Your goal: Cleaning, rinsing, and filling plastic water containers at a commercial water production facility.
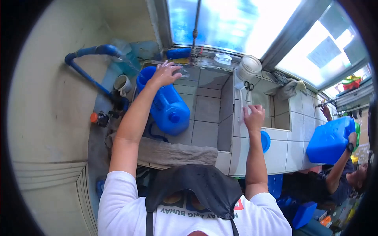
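Note:
A blue plastic water jug [169, 109] lies tilted in the tiled sink basin [206, 101], its wide open end at the back left. Over that end is my left hand [166, 73], wet, its fingers spread and holding nothing; whether it touches the jug is unclear. Water runs from a blue pipe spout [110, 50] towards the opening. On the tiled ledge, my right hand [254, 118] has its fingers bent beside a pale, narrow strip [241, 107]. It is unclear whether they grip it. Dark-handled scissors [248, 87] lie just beyond these fingers.
Behind the ledge stands a white plastic tub [249, 67]. A grey cloth [177, 153] drapes the front rim, and a blue lid [265, 141] lies by my right forearm. A mug [122, 84] sits left. At right, another person holds a blue container [329, 140].

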Demonstrator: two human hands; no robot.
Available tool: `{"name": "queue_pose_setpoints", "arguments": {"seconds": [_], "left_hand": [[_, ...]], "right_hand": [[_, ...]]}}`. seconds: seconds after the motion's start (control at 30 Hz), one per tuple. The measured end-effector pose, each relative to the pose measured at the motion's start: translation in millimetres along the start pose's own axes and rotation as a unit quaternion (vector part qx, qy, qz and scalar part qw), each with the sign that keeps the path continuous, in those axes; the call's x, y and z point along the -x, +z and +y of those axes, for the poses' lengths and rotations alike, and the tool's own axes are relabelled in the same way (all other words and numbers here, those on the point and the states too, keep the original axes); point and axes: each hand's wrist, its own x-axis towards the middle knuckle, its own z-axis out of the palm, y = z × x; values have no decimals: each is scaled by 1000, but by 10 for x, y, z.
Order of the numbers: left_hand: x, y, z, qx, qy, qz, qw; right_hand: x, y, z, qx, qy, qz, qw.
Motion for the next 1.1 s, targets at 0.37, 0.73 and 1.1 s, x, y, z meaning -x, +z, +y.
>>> {"name": "queue_pose_setpoints", "arguments": {"seconds": [0.37,0.73,1.1], "left_hand": [[1316,360,98,310,-348,223,856],[1286,473,325,351,-448,282,772],[1308,485,365,346,-449,278,775]], "right_hand": [[-430,218,-1395,13,13,-211,977],[-811,375,-3029,-8,-280,-199,939],[-944,252,-3450,81,-259,-264,926]]}}
